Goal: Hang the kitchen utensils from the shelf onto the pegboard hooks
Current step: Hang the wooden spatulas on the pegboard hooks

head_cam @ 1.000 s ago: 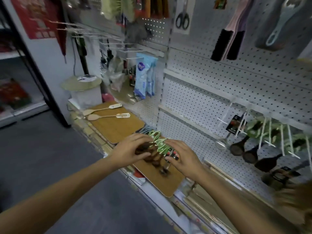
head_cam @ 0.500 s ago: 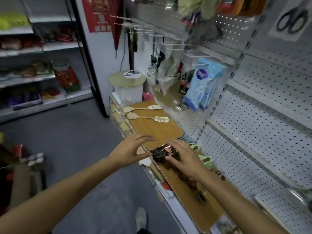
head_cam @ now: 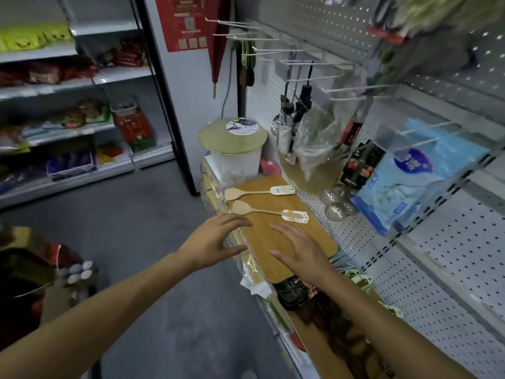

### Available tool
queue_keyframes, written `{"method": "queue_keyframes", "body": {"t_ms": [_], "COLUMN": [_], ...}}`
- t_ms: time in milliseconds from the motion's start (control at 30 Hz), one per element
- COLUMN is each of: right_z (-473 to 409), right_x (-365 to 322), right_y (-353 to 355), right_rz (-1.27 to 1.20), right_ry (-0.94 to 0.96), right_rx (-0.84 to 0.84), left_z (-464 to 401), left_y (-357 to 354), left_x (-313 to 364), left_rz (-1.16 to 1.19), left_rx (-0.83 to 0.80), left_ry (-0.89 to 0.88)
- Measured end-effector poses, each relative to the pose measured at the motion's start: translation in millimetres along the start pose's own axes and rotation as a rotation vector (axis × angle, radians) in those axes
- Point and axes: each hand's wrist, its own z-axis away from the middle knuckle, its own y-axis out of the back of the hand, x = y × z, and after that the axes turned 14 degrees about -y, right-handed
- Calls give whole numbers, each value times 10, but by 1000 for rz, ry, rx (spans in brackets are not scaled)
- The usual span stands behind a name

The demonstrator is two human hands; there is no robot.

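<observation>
spoons (head_cam: pixel 262 201) on board (head_cam: pixel 287 242) | pegboard (head_cam: pixel 451 255) right of board

The dark utensils (head_cam: pixel 336 321) on the shelf are sitting half hidden under the right forearm, way too blurry to count. Top-right hanging stuff (head_cam: pixel 437 12) is getting cut off and smeared.

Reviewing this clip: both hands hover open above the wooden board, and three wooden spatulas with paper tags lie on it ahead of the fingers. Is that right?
Not quite. The head view shows two wooden spatulas, one behind the other, not three. The rest holds: the left hand and right hand hover open above the wooden board, and the tagged spatulas lie on it ahead of the fingers.
</observation>
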Motion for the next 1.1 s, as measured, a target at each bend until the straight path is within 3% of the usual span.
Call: {"method": "queue_keyframes", "body": {"t_ms": [367,700,933,1100], "right_z": [-1340,-2597,-3503,-4061], "right_x": [-208,-324,402,1194], "right_y": [-442,-1229,-1951,-2539], "right_rz": [5,-92,-161,-226], "right_ry": [-140,-503,-835,-1209], "right_rx": [10,70,48,62], "left_z": [-457,-1089,-1680,-1981], "left_y": [30,-196,-1034,-1975], "left_x": [-1707,-3451,-4445,-5029], "left_rz": [76,215,288,238], "left_rx": [-88,-245,-298,-379], "left_ry": [-53,-151,-88,-27]}}
